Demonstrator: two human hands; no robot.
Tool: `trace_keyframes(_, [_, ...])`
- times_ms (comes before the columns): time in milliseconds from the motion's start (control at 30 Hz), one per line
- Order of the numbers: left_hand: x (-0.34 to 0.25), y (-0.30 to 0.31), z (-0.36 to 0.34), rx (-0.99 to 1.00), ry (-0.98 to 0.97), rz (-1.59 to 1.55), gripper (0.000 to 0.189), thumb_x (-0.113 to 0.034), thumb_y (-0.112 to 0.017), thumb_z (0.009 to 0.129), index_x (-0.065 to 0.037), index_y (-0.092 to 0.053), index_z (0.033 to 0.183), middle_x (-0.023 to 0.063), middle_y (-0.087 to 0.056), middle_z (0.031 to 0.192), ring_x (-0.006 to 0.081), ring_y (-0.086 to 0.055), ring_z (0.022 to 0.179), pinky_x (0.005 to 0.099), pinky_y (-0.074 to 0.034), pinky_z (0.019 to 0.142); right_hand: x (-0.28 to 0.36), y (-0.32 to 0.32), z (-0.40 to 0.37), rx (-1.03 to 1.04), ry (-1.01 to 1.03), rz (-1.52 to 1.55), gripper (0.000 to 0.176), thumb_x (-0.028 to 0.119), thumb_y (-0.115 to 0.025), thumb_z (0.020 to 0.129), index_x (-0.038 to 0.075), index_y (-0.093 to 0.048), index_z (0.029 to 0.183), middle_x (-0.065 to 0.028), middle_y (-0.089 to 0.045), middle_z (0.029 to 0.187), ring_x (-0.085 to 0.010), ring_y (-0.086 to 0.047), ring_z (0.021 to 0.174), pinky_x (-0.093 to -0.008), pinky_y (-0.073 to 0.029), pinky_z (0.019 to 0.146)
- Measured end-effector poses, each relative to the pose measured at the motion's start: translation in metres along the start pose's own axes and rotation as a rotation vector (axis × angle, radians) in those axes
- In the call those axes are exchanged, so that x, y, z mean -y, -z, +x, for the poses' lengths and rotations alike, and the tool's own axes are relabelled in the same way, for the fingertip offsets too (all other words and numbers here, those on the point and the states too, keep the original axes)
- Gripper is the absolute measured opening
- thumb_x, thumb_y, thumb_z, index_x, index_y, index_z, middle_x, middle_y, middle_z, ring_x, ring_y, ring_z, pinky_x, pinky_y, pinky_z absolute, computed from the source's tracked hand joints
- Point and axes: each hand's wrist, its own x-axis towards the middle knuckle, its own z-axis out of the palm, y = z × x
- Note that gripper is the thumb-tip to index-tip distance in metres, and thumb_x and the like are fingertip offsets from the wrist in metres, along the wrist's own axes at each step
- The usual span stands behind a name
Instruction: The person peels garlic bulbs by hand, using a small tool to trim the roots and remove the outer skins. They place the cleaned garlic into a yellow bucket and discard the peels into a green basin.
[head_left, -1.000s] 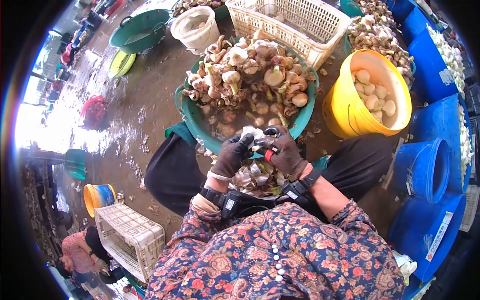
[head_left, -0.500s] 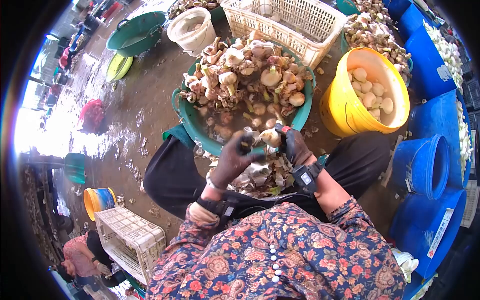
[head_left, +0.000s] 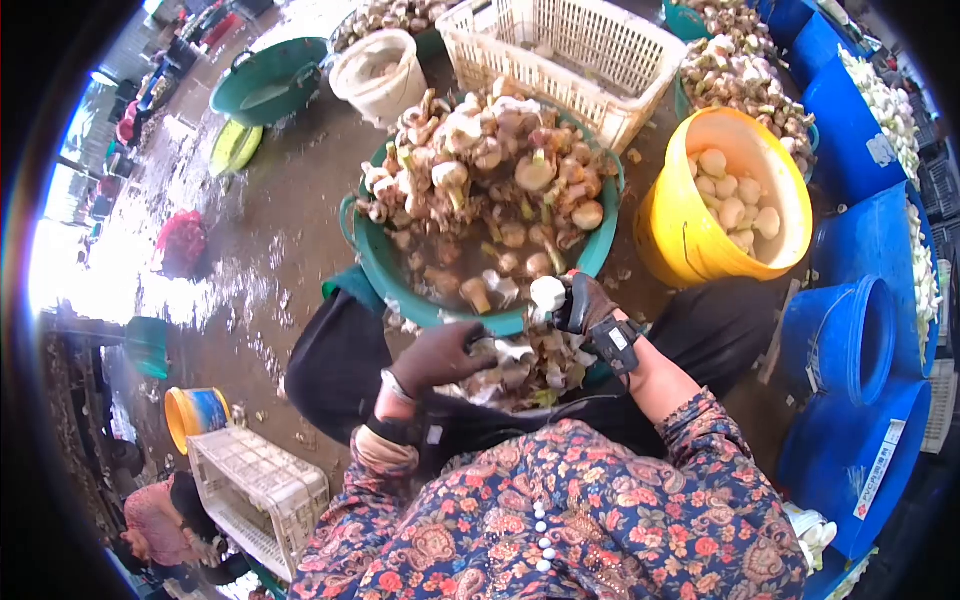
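A green basin holds murky water and a heap of brownish bulbs. My right hand, in a dark glove, is closed on a white peeled bulb at the basin's near rim. My left hand, gloved too, is left of it and lower, just off the rim, its fingers curled near pale peelings; whether anything is between them is hidden. The peelings are piled between my legs, below the basin.
A yellow bucket with white bulbs stands right of the basin. Behind are a white crate and a white bucket. Blue containers line the right side. Another person is at the lower left beside a crate.
My left hand has moved down and left, away from the bulb. The bulb in my right hand now shows a whiter surface. The view has shifted slightly.
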Motion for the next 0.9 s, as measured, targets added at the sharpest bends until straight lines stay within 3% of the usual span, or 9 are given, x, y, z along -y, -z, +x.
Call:
trace_keyframes(67, [-0.001,-0.003,0.008,-0.062,0.091,0.291,0.040,-0.029,-0.068,0.075,-0.002,-0.057,0.102,0.0172,-0.062,0.093,0.0282,-0.061,0.085,0.0345,-0.047,0.074,0.079,0.016,0.028,-0.289,0.205,0.393,0.046,0.035,-0.027,0.091,0.004,-0.051,0.116,-0.0146,-0.060,0.107,-0.0207,-0.060,0.094,-0.0336,-0.051,0.072])
trace_keyframes(133, [0.016,-0.007,0.026,-0.240,0.060,-0.290,0.036,-0.027,-0.065,0.079,-0.001,-0.057,0.103,0.0106,-0.063,0.091,0.0190,-0.059,0.082,0.0304,-0.047,0.073,0.206,0.059,0.035,-0.081,0.165,1.237,0.046,0.042,-0.046,0.089,0.001,-0.058,0.106,-0.0105,-0.064,0.096,-0.0196,-0.062,0.084,-0.0294,-0.050,0.066])
trace_keyframes(300, [0.030,0.033,0.068,-0.568,0.215,-1.205,0.026,-0.022,-0.057,0.085,-0.003,-0.057,0.103,0.0020,-0.058,0.084,0.0123,-0.057,0.072,0.0275,-0.049,0.065,0.256,0.037,0.027,-0.169,0.002,0.757,0.038,0.042,-0.050,0.088,0.008,-0.058,0.101,-0.0018,-0.063,0.082,-0.0089,-0.057,0.064,-0.0218,-0.040,0.053])
trace_keyframes(400, [0.059,0.048,0.090,-0.671,0.175,-1.388,0.024,-0.020,-0.056,0.086,-0.004,-0.056,0.103,0.0053,-0.058,0.082,0.0176,-0.059,0.070,0.0317,-0.051,0.062,0.206,0.028,0.023,0.388,0.190,1.172,0.020,0.029,-0.056,0.085,0.013,-0.058,0.097,-0.0029,-0.056,0.078,-0.0148,-0.056,0.071,-0.0276,-0.044,0.055])
trace_keyframes(533, [0.131,0.055,0.125,-0.714,0.158,-1.560,0.020,-0.017,-0.056,0.085,-0.003,-0.057,0.100,0.0073,-0.058,0.079,0.0190,-0.059,0.066,0.0324,-0.051,0.059,0.133,-0.045,-0.004,-0.257,0.152,-1.167,0.028,0.024,-0.067,0.070,0.011,-0.063,0.095,-0.0123,-0.057,0.077,-0.0264,-0.060,0.078,-0.0380,-0.049,0.062])
trace_keyframes(600, [0.188,0.050,0.153,-0.915,0.324,-0.541,0.023,-0.015,-0.058,0.080,0.002,-0.060,0.096,0.0086,-0.061,0.074,0.0208,-0.059,0.066,0.0318,-0.046,0.059,0.139,-0.058,-0.001,-0.306,0.038,-0.587,0.025,0.026,-0.070,0.068,0.008,-0.066,0.086,-0.0140,-0.062,0.074,-0.0276,-0.063,0.076,-0.0381,-0.049,0.065])
trace_keyframes(667, [0.115,0.056,0.129,-1.077,0.320,-1.050,0.030,-0.016,-0.060,0.074,0.004,-0.059,0.096,0.0144,-0.064,0.080,0.0265,-0.060,0.072,0.0347,-0.046,0.067,0.181,-0.075,-0.010,-0.265,0.024,-0.132,0.025,0.025,-0.072,0.067,0.008,-0.068,0.085,-0.0144,-0.065,0.074,-0.0300,-0.062,0.072,-0.0382,-0.048,0.066])
trace_keyframes(733, [0.103,0.054,0.129,-1.202,0.586,-0.721,0.036,-0.020,-0.062,0.069,0.004,-0.060,0.096,0.0197,-0.064,0.088,0.0316,-0.061,0.081,0.0348,-0.047,0.073,0.226,-0.082,-0.017,-0.170,0.479,-0.358,0.024,0.012,-0.071,0.069,0.002,-0.067,0.090,-0.0145,-0.064,0.078,-0.0280,-0.060,0.074,-0.0340,-0.047,0.068])
trace_keyframes(900, [0.132,0.042,0.141,-1.145,0.761,-0.438,0.052,-0.029,-0.064,0.069,0.005,-0.054,0.106,0.0259,-0.057,0.106,0.0385,-0.055,0.100,0.0405,-0.043,0.087,0.247,-0.106,-0.018,-0.080,0.521,-0.563,0.025,0.018,-0.070,0.069,0.008,-0.067,0.092,-0.0155,-0.060,0.089,-0.0328,-0.057,0.079,-0.0377,-0.046,0.068])
